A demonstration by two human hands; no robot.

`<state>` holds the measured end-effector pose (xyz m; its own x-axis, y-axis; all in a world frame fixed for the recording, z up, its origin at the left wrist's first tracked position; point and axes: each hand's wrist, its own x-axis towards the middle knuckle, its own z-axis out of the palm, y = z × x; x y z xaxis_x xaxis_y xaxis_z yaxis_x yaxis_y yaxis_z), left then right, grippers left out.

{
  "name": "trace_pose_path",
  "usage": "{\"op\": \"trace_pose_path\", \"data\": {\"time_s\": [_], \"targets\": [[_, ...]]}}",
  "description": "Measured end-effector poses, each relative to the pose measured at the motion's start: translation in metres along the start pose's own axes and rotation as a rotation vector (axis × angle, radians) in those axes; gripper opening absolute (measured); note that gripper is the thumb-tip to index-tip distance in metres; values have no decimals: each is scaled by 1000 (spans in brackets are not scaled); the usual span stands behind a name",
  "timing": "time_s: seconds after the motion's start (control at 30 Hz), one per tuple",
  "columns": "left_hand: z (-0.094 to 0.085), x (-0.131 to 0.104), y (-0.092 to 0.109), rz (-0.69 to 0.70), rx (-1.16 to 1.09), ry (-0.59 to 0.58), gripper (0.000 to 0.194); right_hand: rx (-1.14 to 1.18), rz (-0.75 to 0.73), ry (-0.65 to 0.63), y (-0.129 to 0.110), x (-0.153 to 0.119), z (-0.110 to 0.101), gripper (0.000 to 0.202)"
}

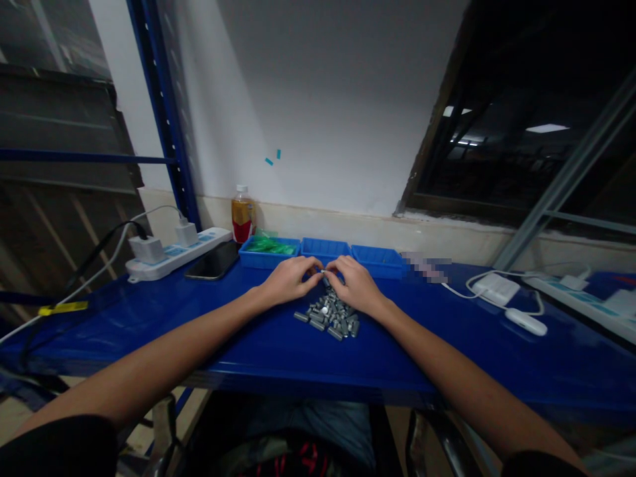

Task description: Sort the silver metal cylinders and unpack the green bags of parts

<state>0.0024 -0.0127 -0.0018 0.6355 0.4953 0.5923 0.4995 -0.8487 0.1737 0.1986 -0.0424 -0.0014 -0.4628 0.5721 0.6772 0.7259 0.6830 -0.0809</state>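
My left hand (pixel 294 278) and my right hand (pixel 354 281) meet over the far side of a pile of small grey metal cylinders (pixel 335 315) on the blue table (pixel 238 344). The fingertips of both are pinched together around a small shiny metal piece (pixel 322 271), mostly covered by the fingers. Just behind the hands stand three blue trays in a row: the left one (pixel 269 262) holds green pieces (pixel 271 246), while the middle tray (pixel 325 246) and the right tray (pixel 377 262) show no contents that I can make out.
A bottle (pixel 242 215) stands behind the left tray. Left of it lie a black phone (pixel 213 260) and a white power strip (pixel 173 255) with plugs. On the right are a white adapter (pixel 495 289), cables, a small white device (pixel 525 322) and another power strip (pixel 571 298).
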Motion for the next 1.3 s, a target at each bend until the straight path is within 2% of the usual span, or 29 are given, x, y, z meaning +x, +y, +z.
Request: {"op": "trace_pose_path", "data": {"time_s": [0.17, 0.5, 0.67, 1.0, 1.13, 1.3], "targets": [[-2, 1, 2, -15, 4, 4, 21, -2, 3, 14, -2, 1, -2, 13], [-1, 0, 2, -32, -15, -18, 23, -38, -15, 10, -2, 1, 0, 6], [1, 0, 0, -25, -28, 10, 26, -30, -5, 35, 1, 1, 2, 4], [-1, 1, 2, 25, 20, 27, 15, 14, 0, 1, -3, 2, 2, 5], [-4, 2, -1, 28, -48, 18, 14, 51, -42, -29, 0, 3, 0, 11], [-9, 4, -3, -48, -166, 32, 19, 29, -48, -9, 4, 3, -6, 17]]}}
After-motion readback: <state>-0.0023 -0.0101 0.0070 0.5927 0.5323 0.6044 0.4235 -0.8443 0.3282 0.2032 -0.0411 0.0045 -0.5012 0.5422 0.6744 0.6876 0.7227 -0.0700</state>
